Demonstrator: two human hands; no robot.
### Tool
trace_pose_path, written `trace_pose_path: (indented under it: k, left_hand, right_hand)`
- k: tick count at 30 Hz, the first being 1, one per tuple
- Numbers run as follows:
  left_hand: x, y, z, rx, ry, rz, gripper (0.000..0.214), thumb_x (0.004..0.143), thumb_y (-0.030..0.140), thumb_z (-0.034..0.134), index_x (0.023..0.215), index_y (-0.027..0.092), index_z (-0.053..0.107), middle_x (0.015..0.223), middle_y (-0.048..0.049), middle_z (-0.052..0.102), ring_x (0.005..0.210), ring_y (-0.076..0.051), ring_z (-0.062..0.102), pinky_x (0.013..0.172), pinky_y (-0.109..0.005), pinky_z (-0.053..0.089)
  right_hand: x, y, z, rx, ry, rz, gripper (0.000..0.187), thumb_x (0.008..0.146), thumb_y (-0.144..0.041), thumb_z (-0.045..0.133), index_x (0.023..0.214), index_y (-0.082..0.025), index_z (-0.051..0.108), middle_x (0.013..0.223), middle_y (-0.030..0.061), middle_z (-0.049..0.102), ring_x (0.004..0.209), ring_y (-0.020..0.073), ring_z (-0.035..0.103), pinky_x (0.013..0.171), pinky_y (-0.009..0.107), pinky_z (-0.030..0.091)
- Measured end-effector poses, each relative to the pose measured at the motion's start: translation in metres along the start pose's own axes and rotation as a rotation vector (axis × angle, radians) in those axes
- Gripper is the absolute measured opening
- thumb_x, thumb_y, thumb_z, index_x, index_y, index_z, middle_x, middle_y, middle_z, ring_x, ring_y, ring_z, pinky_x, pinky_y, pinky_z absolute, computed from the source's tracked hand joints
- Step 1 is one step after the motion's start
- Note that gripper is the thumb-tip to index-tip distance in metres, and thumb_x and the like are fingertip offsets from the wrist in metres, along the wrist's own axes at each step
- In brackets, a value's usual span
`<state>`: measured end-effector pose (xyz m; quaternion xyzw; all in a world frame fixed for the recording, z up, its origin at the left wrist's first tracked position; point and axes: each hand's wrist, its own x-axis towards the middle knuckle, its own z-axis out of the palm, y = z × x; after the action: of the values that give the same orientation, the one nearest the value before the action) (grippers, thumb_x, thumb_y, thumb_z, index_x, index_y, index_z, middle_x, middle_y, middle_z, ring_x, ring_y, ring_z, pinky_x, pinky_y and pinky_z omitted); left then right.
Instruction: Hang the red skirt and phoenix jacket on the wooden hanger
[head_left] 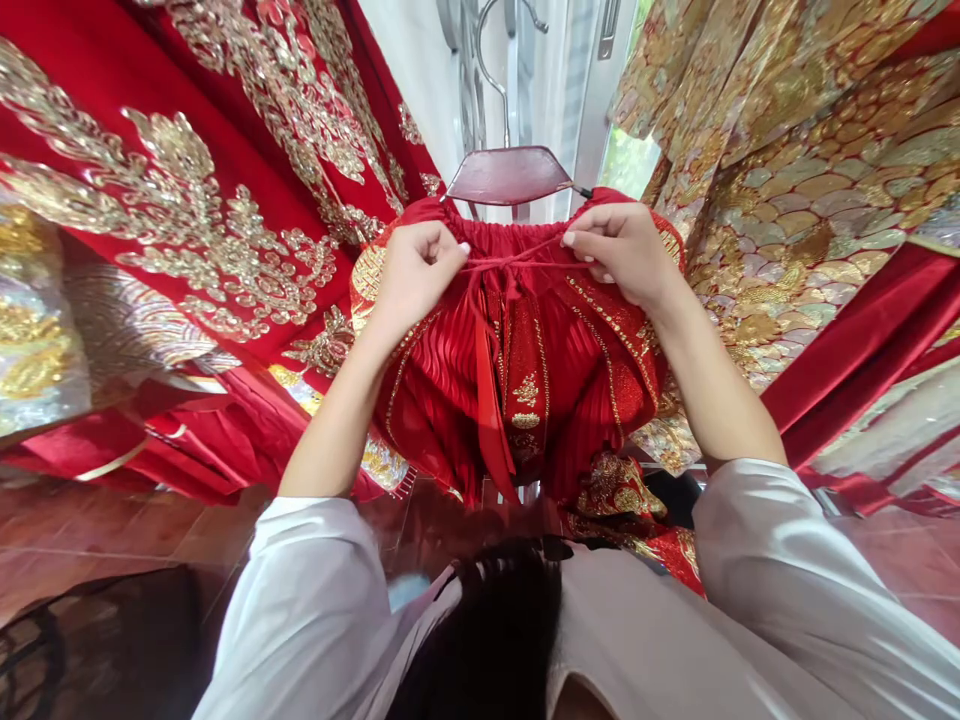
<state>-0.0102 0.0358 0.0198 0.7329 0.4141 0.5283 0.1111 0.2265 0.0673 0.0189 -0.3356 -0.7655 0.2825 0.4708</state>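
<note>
A red pleated skirt (442, 370) with gold trim hangs from a dark red hanger (510, 176) in front of me. At its gathered waist, a thin red drawstring (514, 262) is crossed over itself in the middle. My left hand (424, 270) is closed, pinching the string on the left side. On the right side, my right hand (619, 250) pinches the string between thumb and fingers. Both hands are level with the waistband, and the string runs between them. Below the crossing, a red ribbon (493, 400) hangs down the skirt's front.
Red garments (187, 200) with gold beadwork hang at the left. At the right hangs a gold scale-patterned garment (795, 180). The metal hanger hook (495, 70) rises before a pale wall and window frame. Below lies a reddish tiled floor (135, 530), with dark sheer fabric (105, 640) at lower left.
</note>
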Motion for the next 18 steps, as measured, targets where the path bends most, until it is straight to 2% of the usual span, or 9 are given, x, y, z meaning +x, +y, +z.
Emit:
trace_pose_path:
  k: [3, 4, 6, 8, 10, 12, 14, 16, 18]
  left_hand:
    - [0.004, 0.005, -0.025, 0.120, -0.031, 0.104, 0.010, 0.073, 0.026, 0.068, 0.071, 0.022, 0.059, 0.067, -0.0023, 0.057, 0.084, -0.021, 0.057, 0.079, -0.036, 0.049]
    - [0.009, 0.007, -0.034, 0.165, -0.047, 0.163, 0.010, 0.073, 0.027, 0.070, 0.078, 0.023, 0.062, 0.078, -0.0035, 0.061, 0.095, -0.023, 0.056, 0.090, -0.040, 0.046]
    - [0.021, 0.007, -0.051, 0.230, -0.103, 0.263, 0.025, 0.071, 0.030, 0.074, 0.093, 0.025, 0.064, 0.104, -0.0038, 0.062, 0.116, -0.024, 0.046, 0.109, -0.043, 0.030]
    - [0.036, 0.002, -0.063, 0.216, -0.189, 0.219, 0.045, 0.066, 0.033, 0.080, 0.106, 0.025, 0.061, 0.117, -0.0025, 0.059, 0.125, -0.025, 0.038, 0.116, -0.044, 0.018]
    - [0.047, -0.008, -0.068, 0.139, -0.279, 0.045, 0.062, 0.059, 0.037, 0.085, 0.113, 0.023, 0.057, 0.117, -0.0014, 0.061, 0.122, -0.026, 0.041, 0.115, -0.046, 0.019]
    - [0.051, -0.020, -0.066, 0.093, -0.308, -0.072, 0.061, 0.062, 0.044, 0.083, 0.113, 0.023, 0.058, 0.109, 0.0013, 0.064, 0.112, -0.025, 0.048, 0.111, -0.045, 0.027]
    - [0.047, -0.030, -0.058, 0.145, -0.267, -0.041, 0.045, 0.075, 0.050, 0.071, 0.111, 0.025, 0.060, 0.102, 0.0055, 0.066, 0.102, -0.021, 0.053, 0.107, -0.042, 0.033]
    - [0.036, -0.037, -0.046, 0.238, -0.155, 0.025, 0.031, 0.086, 0.049, 0.060, 0.108, 0.027, 0.062, 0.095, 0.0080, 0.066, 0.093, -0.017, 0.056, 0.100, -0.038, 0.037]
    - [0.024, -0.041, -0.032, 0.299, 0.042, 0.039, 0.025, 0.090, 0.046, 0.054, 0.104, 0.026, 0.062, 0.091, 0.0070, 0.065, 0.088, -0.016, 0.057, 0.094, -0.035, 0.039]
  right_hand:
    - [-0.007, -0.003, -0.015, -0.219, 0.094, -0.063, 0.014, 0.082, -0.028, 0.055, 0.078, -0.016, 0.061, 0.064, 0.0033, 0.055, 0.051, 0.0107, 0.046, 0.051, 0.026, 0.040]
    - [-0.011, -0.004, -0.020, -0.319, 0.165, -0.112, 0.014, 0.084, -0.027, 0.053, 0.082, -0.017, 0.062, 0.071, 0.0056, 0.059, 0.057, 0.0132, 0.051, 0.058, 0.029, 0.043]
    - [-0.019, -0.004, -0.028, -0.543, 0.320, -0.202, 0.019, 0.085, -0.027, 0.051, 0.095, -0.017, 0.063, 0.093, 0.0099, 0.063, 0.079, 0.0206, 0.058, 0.076, 0.037, 0.045]
    - [-0.026, 0.002, -0.034, -0.709, 0.409, -0.223, 0.027, 0.085, -0.031, 0.053, 0.107, -0.018, 0.061, 0.110, 0.0122, 0.060, 0.101, 0.0276, 0.054, 0.090, 0.043, 0.040]
    - [-0.031, 0.013, -0.040, -0.751, 0.405, -0.189, 0.030, 0.087, -0.037, 0.051, 0.108, -0.018, 0.060, 0.109, 0.0128, 0.060, 0.107, 0.0296, 0.051, 0.092, 0.044, 0.038]
    - [-0.030, 0.025, -0.047, -0.704, 0.365, -0.176, 0.028, 0.090, -0.041, 0.046, 0.095, -0.018, 0.061, 0.092, 0.0107, 0.061, 0.096, 0.0256, 0.054, 0.087, 0.040, 0.040]
    - [-0.024, 0.034, -0.057, -0.636, 0.317, -0.187, 0.034, 0.092, -0.041, 0.042, 0.072, -0.018, 0.056, 0.069, 0.0055, 0.054, 0.074, 0.0178, 0.052, 0.078, 0.032, 0.041]
    - [-0.014, 0.039, -0.070, -0.519, 0.276, -0.179, 0.045, 0.091, -0.040, 0.047, 0.053, -0.017, 0.040, 0.053, -0.0001, 0.037, 0.055, 0.0097, 0.038, 0.064, 0.025, 0.036]
    - [0.000, 0.044, -0.081, -0.324, 0.209, -0.065, 0.051, 0.089, -0.036, 0.052, 0.047, -0.017, 0.030, 0.048, -0.0034, 0.028, 0.048, 0.0052, 0.026, 0.053, 0.023, 0.028]
